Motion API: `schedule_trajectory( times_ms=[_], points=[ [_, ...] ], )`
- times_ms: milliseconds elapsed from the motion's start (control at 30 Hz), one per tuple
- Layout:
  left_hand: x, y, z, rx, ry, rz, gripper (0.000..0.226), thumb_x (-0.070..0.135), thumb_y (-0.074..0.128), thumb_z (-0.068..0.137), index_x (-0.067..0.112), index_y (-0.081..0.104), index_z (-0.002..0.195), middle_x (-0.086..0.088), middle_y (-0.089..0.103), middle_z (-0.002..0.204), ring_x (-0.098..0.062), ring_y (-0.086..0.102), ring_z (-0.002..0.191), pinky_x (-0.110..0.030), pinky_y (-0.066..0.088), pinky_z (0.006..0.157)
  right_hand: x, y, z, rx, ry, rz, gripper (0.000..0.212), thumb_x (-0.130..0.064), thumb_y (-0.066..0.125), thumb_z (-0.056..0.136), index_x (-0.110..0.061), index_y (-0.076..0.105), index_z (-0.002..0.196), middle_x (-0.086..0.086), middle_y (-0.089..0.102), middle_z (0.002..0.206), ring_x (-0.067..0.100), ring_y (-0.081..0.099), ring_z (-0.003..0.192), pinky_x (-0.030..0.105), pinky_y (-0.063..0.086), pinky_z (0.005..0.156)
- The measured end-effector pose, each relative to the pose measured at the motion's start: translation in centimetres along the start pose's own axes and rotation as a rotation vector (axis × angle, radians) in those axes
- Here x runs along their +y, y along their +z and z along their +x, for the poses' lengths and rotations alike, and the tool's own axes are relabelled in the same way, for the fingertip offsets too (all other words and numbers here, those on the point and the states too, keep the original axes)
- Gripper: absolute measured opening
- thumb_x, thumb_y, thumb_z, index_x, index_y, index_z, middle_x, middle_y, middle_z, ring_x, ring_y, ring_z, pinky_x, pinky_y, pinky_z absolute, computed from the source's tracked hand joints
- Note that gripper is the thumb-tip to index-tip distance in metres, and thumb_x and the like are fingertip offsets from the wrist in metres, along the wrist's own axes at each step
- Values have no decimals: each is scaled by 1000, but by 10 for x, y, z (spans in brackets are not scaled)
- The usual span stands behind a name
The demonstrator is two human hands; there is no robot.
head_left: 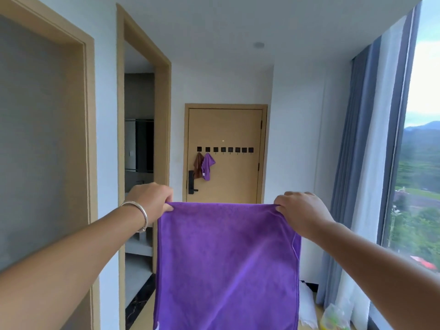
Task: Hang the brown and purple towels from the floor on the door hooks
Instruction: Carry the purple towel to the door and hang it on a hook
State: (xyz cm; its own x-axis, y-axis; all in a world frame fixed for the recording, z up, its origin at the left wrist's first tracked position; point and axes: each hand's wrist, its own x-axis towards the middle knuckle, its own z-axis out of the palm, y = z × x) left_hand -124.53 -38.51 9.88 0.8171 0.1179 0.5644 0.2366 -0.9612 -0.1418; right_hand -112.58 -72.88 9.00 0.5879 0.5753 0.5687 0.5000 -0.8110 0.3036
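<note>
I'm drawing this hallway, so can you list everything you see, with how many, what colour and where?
Held towel: 1, purple, stretched out in front.
Hung towels: 2, brown and purple, on the two leftmost hooks.
Hooks: 8, black, row across door.
Door: 1, tan, hallway end.
Door lock: 1, black, door's left edge.
Curtains: blue-grey and white, by right window.
Bags: clear plastic, floor bottom right.
Bracelet: 1, silver, left wrist.
Hands: left, right, pinching towel's top corners.

Bright daylight from the window [419, 144]; wide-angle bending at edges, slightly soft.
</note>
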Motion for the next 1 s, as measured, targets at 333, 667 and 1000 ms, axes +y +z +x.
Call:
schedule_trajectory(
  times_ms=[333, 667, 1000],
  points=[
    [-60, 54, 20, 17, -56, 62, 19, 38, 59, 91, 29, 50, 76, 11, 57, 75, -11, 53, 66, -23, 29, 53, -45, 58, 71, 29, -86, 34, 26, -30, 35, 101, -27, 59, 92, -10, 52, 85, 15, 60, 88, 28, 41, 78],
    [-76, 129, 116, -17, -114, 166, 17, 34, 54, 95, 27, 48, 81, 8, 57, 82, -13, 52, 71, -24, 33, 61, -20, 154, 189, 48, -278, 47, 24, -24, 38, 101, -26, 62, 103, -9, 61, 97, 14, 59, 89, 26, 46, 82],
    [-74, 198, 249, -11, -98, 214, 14, 34, 52, 96, 27, 48, 85, 9, 56, 85, -13, 52, 76, -24, 35, 66, 30, 249, 292, 45, -280, 218, 24, -25, 42, 101, -35, 47, 123, -12, 66, 100, 15, 62, 84, 21, 43, 64]
  ],
)
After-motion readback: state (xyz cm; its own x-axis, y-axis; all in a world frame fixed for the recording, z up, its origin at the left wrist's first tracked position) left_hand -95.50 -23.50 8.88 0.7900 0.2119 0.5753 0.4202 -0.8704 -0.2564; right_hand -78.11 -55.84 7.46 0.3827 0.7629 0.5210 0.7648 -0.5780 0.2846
